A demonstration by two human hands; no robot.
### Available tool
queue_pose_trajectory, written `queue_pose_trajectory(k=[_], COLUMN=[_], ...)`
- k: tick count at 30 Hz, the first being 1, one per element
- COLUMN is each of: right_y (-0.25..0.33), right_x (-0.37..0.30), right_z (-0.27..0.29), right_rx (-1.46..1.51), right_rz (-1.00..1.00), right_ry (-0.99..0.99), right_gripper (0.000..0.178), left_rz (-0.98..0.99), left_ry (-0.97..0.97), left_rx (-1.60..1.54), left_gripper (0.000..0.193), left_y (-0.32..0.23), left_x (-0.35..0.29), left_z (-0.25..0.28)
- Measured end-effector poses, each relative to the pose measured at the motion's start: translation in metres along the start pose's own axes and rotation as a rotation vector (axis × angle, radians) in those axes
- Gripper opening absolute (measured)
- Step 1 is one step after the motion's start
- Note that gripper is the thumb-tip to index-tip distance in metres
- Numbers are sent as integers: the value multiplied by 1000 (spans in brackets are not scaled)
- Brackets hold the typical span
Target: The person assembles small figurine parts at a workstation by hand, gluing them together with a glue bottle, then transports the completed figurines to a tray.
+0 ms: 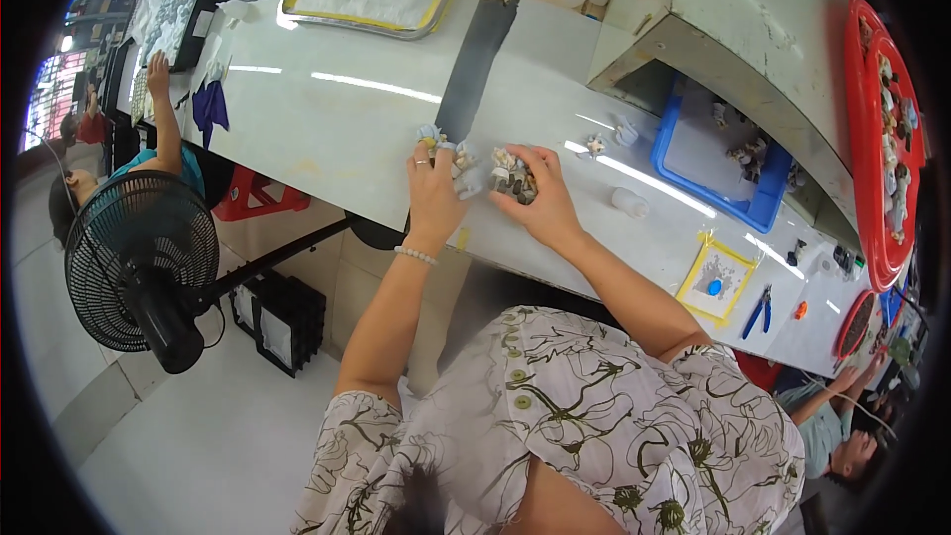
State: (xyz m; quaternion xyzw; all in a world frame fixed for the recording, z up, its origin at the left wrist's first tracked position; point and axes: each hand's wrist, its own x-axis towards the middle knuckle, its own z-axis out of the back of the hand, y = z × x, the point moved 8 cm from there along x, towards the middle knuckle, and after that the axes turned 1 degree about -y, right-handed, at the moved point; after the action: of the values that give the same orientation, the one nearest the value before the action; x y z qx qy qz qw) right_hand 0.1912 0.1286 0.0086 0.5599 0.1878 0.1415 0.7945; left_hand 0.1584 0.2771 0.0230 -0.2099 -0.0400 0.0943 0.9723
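Both my hands are over the white worktable, close together near its front edge. Several small white, yellow and grey figurines (pixel 464 166) lie bunched at the fingers of my left hand (pixel 433 188), which are curled against them. Its palm side is hidden. My right hand (pixel 545 200) is curved round a small brown and white figurine cluster (pixel 509 174), thumb on the near side and fingers on the far side. A narrow gap separates the two bunches. Just right of that hand, a translucent white bottle (pixel 629 202) lies on its side. Beyond it are a small figurine (pixel 594 145) and a clear plastic piece (pixel 625 131).
A blue tray (pixel 761 210) with figurines sits under a cream shelf (pixel 753 10). Blue pliers (pixel 758 312) and a yellow-edged pad (pixel 697 299) lie at right. A metal tray (pixel 416 32) stands at the back. A black fan (pixel 144 263) and other people are at the sides.
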Motion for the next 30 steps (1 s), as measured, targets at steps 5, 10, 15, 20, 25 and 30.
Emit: queue_pose_trajectory(k=[5, 10, 15, 20, 25, 30], right_y=[-6, -11, 6, 33, 82, 139], right_x=[13, 26, 22, -6, -81, -194], right_z=[-13, -22, -49, -103, -228, -382], right_rx=[130, 451, 725, 749, 651, 551], right_rz=[21, -144, -297, -451, -550, -746], right_ry=[-78, 20, 168, 452, 771, 1068], right_gripper=[56, 55, 51, 54, 56, 46], left_rz=[55, 208, 460, 612, 656, 773], left_ry=[-90, -136, -167, -393, -499, -951], left_rx=[-97, -399, -989, -1335, -1369, -1512], left_gripper=[49, 52, 54, 57, 57, 54], left_y=[2, 15, 48, 74, 146, 214], left_x=[2, -4, -52, -152, -282, -452], left_z=[3, 16, 27, 43, 90, 145])
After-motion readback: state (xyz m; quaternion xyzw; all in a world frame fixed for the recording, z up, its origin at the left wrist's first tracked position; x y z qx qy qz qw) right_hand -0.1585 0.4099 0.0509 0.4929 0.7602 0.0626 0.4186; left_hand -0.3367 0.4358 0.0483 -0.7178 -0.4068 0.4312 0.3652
